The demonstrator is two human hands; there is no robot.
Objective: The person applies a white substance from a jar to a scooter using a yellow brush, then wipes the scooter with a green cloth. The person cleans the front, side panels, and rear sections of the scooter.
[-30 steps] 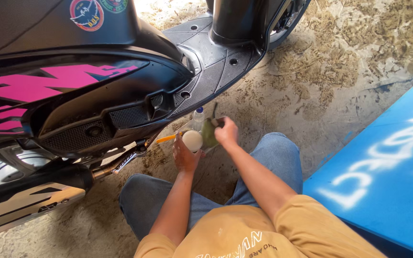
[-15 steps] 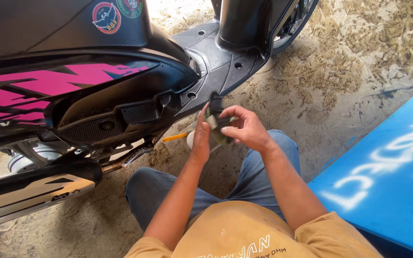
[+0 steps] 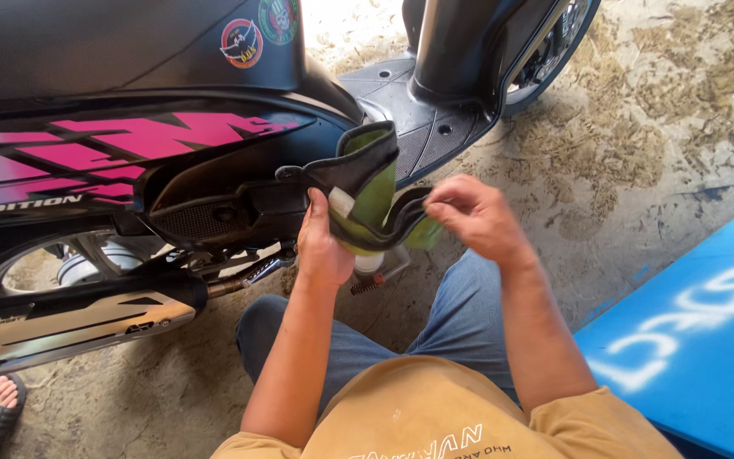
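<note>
Left hand (image 3: 323,246), forearm reaching far, is gripping with fingers clamped the black-and-green cloth (image 3: 369,191) and a white bottle (image 3: 341,204); right hand (image 3: 473,217) is pinching the cloth's right end, beside the scooter (image 3: 129,153).

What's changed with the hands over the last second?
Both hands rose from near the ground. The left hand now grips a green-and-black rubbery piece along with the white bottle; the right hand pinches its other end. The scooter stayed parked.
</note>
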